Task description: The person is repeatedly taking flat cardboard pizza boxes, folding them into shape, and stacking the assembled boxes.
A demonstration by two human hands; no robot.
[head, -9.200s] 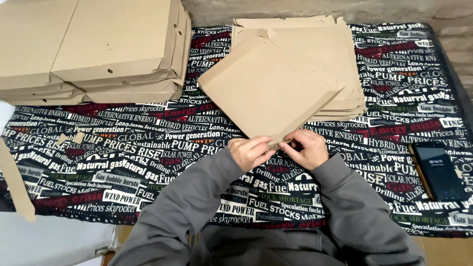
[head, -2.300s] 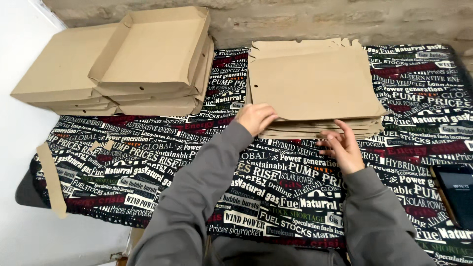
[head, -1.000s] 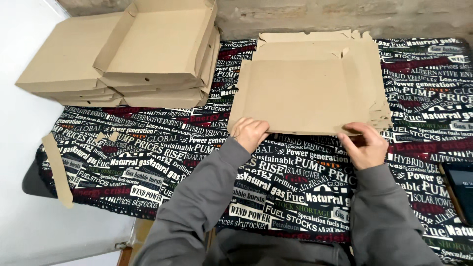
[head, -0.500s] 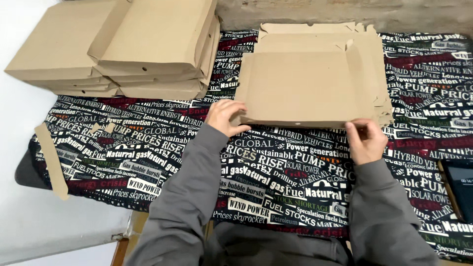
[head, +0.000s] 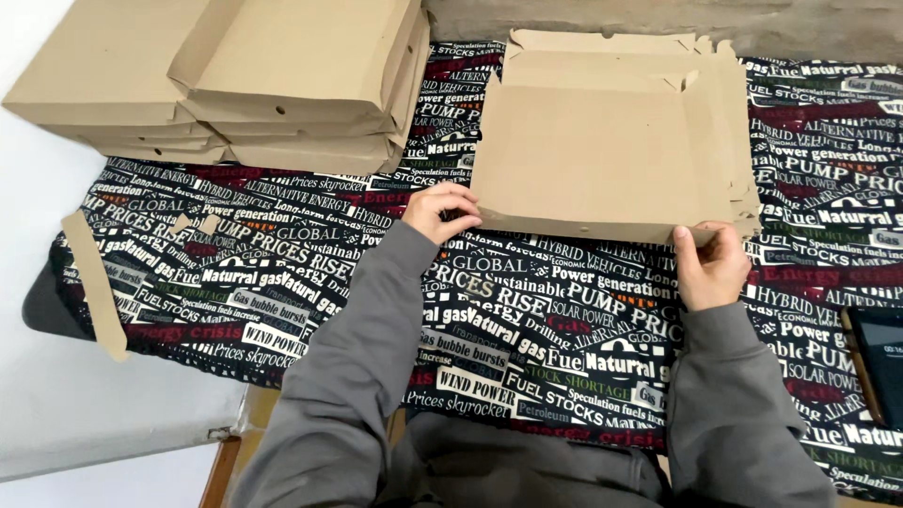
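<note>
I note my left hand [head: 442, 211] pinching the near-left corner of the flat cardboard blank [head: 588, 160]; my right hand [head: 710, 263] in closed grip on its near-right corner; blank lies atop the blank stack [head: 738, 132]; folded boxes [head: 282, 85] far left on the table [head: 282, 273].

The cardboard sheet [head: 593, 160] between the hands is plain light brown, as is the pile of flat sheets [head: 724, 103] under it and the stack of folded boxes [head: 235, 85]. The tablecloth [head: 310, 282] is black, covered in white newspaper-style lettering with some red words. Both sleeves [head: 357, 376] are grey. The loose cardboard strip [head: 94, 282] is tan. The dark tablet [head: 884, 367] looks nearly black
</note>
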